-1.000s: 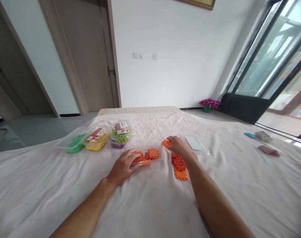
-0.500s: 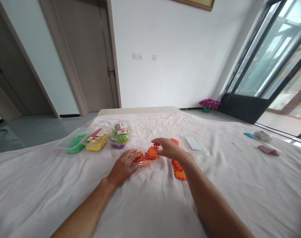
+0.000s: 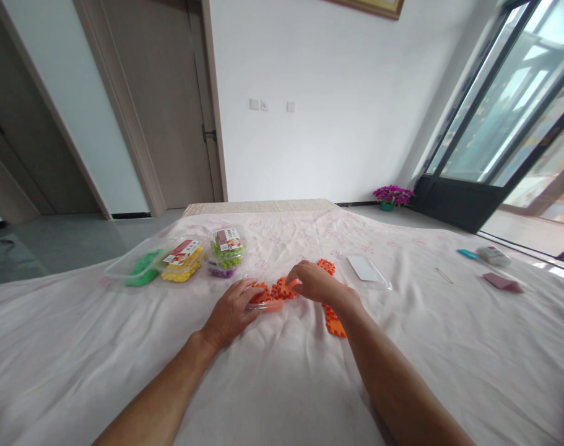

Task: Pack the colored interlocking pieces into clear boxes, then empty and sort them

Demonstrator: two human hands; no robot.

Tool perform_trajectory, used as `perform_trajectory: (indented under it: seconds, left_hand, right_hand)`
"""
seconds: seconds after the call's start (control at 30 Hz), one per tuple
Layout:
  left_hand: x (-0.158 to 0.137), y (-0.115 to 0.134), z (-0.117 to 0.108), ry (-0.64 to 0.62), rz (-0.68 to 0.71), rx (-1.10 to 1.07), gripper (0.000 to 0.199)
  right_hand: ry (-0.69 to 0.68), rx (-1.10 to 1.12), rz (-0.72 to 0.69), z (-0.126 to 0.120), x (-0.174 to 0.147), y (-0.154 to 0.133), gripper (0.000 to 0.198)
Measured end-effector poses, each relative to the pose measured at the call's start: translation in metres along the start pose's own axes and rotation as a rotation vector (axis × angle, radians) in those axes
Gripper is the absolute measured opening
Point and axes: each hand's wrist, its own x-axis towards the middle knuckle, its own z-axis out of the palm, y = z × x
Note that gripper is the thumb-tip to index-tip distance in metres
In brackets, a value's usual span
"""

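A shallow clear plastic box (image 3: 268, 306) lies on the cloth with orange toothed-edge building pieces (image 3: 262, 293) in it. My left hand (image 3: 233, 313) grips the box's left side, its thumb along the near rim and its fingers at the back. Over the box's right end, my right hand (image 3: 316, 282) has its fingers curled down, thumb and fingertips closed at an orange toothed piece (image 3: 285, 288). More orange pieces (image 3: 335, 327) lie in a row on the cloth, partly hidden by my right wrist and forearm.
Left of the hands stand clear boxes of lime-green pieces (image 3: 228, 244), yellow pieces (image 3: 182, 271) and green pieces (image 3: 145, 267). A clear lid with a white label (image 3: 363, 268) lies to the right. Farther right are a pink folded item (image 3: 502, 282) and a thin stick (image 3: 445, 275).
My right hand has lowered slightly and its fingers have drawn closer together over the orange pieces. The piece tilted up by its fingertips now lies lower. My left hand stays on the box.
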Motion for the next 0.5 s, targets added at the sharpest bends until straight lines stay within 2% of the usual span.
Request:
perform_trajectory:
  seconds: [0.2, 0.27, 0.4, 0.5]
  left_hand:
    - [-0.001, -0.002, 0.002, 0.02, 0.019, -0.008, 0.033]
    - [-0.001, -0.002, 0.002, 0.033, 0.024, -0.011, 0.034]
    - [0.0, -0.002, 0.003, 0.064, 0.01, 0.017, 0.036]
    - [0.0, -0.004, 0.005, 0.061, -0.003, 0.04, 0.035]
  right_hand:
    - [0.136, 0.073, 0.178, -0.023, -0.014, 0.022, 0.032]
    - [0.089, 0.082, 0.244, -0.027, -0.021, 0.034, 0.035]
    - [-0.103, 0.073, 0.39, -0.022, -0.03, 0.057, 0.043]
    - [-0.14, 0.046, 0.465, -0.015, -0.031, 0.069, 0.048]
